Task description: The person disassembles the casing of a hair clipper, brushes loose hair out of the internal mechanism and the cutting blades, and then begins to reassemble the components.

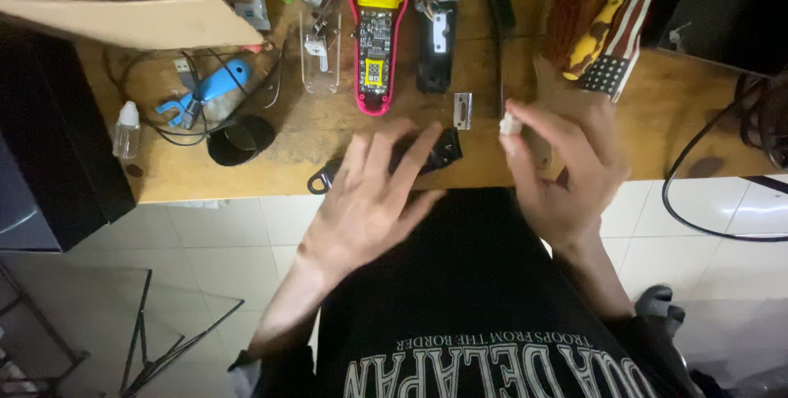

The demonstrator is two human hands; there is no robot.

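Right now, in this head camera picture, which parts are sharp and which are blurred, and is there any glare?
In the head view, the opened red and yellow clipper body on the brown wooden table is fairly sharp; the left hand and right hand look motion-blurred, as does the small white piece pinched by the right; light glares softly off the pale floor tiles; the edges bend slightly.

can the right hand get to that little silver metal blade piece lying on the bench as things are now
Probably yes. The small silver blade piece lies bare on the wooden bench, just beside the right hand, with nothing between them. The hand already pinches a small white piece, so its grip is occupied.
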